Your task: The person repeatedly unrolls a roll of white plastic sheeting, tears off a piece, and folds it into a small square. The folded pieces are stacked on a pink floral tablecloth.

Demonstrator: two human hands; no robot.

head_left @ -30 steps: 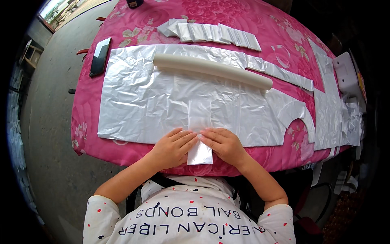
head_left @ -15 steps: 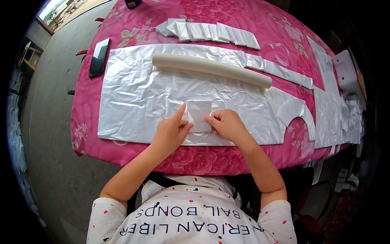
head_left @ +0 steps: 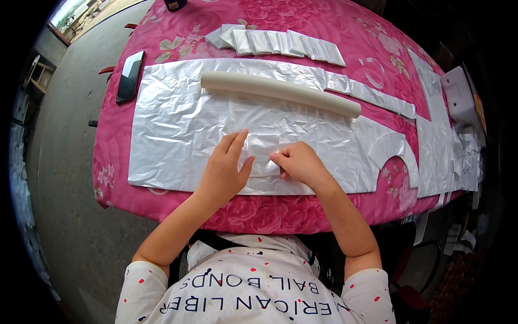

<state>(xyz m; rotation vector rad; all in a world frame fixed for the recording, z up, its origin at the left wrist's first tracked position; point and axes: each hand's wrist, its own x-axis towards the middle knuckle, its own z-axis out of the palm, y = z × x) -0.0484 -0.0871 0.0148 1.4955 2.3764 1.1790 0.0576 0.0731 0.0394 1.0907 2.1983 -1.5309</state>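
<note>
Near the front edge of the table [head_left: 264, 213], a folded packet [head_left: 263, 144] lies on the plastic sheet [head_left: 172, 135]. The right hand [head_left: 302, 164] seems to pinch its right side; the left hand [head_left: 224, 167], loosely spread, empty, is at its left.

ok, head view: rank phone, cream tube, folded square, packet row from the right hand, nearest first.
1. Folded square: at the fingertips of the right hand.
2. Cream tube: beyond it, on the plastic sheet.
3. Packet row: beyond the tube.
4. Phone: far left.
</note>
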